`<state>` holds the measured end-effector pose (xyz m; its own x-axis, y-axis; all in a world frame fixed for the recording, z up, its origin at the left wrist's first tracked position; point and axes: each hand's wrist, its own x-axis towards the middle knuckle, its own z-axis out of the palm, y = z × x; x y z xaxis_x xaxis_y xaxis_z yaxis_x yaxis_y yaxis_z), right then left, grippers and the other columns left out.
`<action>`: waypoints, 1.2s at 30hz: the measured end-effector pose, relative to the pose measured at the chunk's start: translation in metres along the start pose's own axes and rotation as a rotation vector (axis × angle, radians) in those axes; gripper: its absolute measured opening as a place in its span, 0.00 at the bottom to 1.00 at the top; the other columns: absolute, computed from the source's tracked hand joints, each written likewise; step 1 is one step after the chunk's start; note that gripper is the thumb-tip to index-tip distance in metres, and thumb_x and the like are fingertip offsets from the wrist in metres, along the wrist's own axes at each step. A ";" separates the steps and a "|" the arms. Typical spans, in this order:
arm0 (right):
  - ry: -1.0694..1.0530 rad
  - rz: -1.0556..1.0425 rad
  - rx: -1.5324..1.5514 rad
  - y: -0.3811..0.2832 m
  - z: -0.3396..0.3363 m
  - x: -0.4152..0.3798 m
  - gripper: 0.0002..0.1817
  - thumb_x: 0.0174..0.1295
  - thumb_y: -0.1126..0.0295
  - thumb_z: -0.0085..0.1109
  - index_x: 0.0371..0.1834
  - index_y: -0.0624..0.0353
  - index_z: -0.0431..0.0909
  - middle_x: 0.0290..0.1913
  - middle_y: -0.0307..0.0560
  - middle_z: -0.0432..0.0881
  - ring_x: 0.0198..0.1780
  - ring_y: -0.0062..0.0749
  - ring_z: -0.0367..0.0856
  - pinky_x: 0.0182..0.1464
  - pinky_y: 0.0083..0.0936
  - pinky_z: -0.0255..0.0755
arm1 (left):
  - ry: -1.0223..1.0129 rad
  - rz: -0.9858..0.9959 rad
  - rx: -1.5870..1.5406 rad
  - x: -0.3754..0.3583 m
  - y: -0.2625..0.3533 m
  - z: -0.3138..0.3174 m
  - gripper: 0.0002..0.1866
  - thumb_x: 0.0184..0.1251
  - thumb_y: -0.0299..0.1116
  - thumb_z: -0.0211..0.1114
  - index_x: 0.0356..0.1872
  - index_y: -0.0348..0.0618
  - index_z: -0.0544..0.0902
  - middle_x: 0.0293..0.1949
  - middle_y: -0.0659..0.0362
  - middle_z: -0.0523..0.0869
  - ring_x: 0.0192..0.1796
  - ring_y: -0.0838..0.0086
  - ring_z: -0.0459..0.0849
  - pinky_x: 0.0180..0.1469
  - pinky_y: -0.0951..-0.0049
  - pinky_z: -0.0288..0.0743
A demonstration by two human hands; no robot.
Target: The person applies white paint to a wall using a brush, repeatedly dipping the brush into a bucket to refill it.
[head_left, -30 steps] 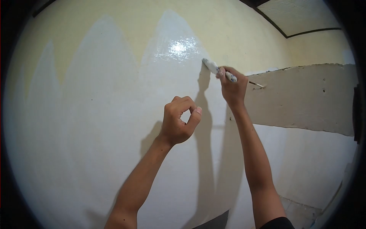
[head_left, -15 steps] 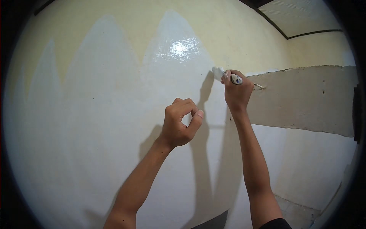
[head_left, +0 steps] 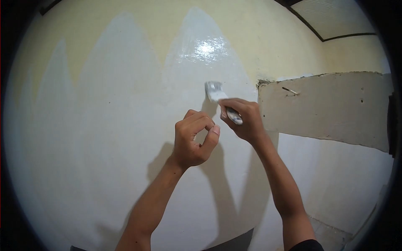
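My right hand [head_left: 245, 119] is wrapped around the handle of a paintbrush [head_left: 214, 88]. The brush is tilted up and to the left, its bristles and neck coated in white paint. Its bristle end is at the wall [head_left: 125, 138], just below a shiny wet patch. To the lower left of the brush, my left hand [head_left: 194, 138] is curled into a ring, thumb and forefinger meeting. Wall shows through that ring, and I see nothing held there. White paint rises in pointed peaks over the pale yellow upper wall [head_left: 159, 19].
On the right, a bare grey-brown strip [head_left: 326, 108] with rough edges crosses the wall. A thin peg [head_left: 290, 90] sticks out of it. Dark trim [head_left: 322, 39] edges the ceiling at the upper right. A dark grey shape [head_left: 234, 242] shows at the bottom.
My right hand has brought the paintbrush left and slightly down, away from the edge of the bare strip. My left hand keeps its curled shape with only a slight shift. The view has shifted a little.
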<state>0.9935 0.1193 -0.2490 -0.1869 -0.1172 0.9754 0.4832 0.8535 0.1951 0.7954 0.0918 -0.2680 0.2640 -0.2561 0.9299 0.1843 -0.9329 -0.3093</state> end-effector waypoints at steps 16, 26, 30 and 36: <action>0.182 -0.011 0.134 0.021 -0.012 0.102 0.04 0.61 0.75 0.69 0.33 0.66 0.88 0.29 0.47 0.89 0.31 0.24 0.85 0.38 0.26 0.79 | 0.027 -0.042 0.031 0.003 -0.003 -0.028 0.10 0.61 0.25 0.61 0.20 0.41 0.77 0.21 0.60 0.82 0.30 0.73 0.76 0.39 0.71 0.69; -0.039 0.053 0.149 -0.051 0.020 0.004 0.07 0.57 0.79 0.71 0.38 0.65 0.86 0.33 0.51 0.88 0.34 0.34 0.88 0.41 0.27 0.81 | 0.010 -0.034 0.086 -0.021 0.012 -0.051 0.08 0.59 0.25 0.62 0.20 0.42 0.78 0.22 0.60 0.82 0.29 0.73 0.77 0.40 0.71 0.70; 0.021 -0.023 0.070 -0.031 0.018 0.047 0.06 0.63 0.79 0.70 0.41 0.70 0.88 0.34 0.46 0.90 0.35 0.22 0.87 0.42 0.22 0.81 | 0.016 -0.059 0.105 -0.023 0.014 -0.061 0.09 0.60 0.26 0.61 0.20 0.42 0.78 0.22 0.60 0.82 0.31 0.73 0.77 0.38 0.71 0.70; 0.152 -0.120 0.016 -0.025 0.039 0.090 0.08 0.56 0.79 0.70 0.40 0.65 0.86 0.37 0.53 0.89 0.37 0.37 0.89 0.43 0.28 0.80 | 0.048 -0.111 0.094 -0.035 -0.002 -0.072 0.09 0.61 0.26 0.60 0.20 0.43 0.79 0.22 0.60 0.83 0.32 0.73 0.76 0.37 0.72 0.69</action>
<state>0.9317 0.1070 -0.1700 -0.1107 -0.2924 0.9499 0.4514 0.8367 0.3101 0.7179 0.0843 -0.2853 0.1923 -0.1669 0.9670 0.2982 -0.9289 -0.2196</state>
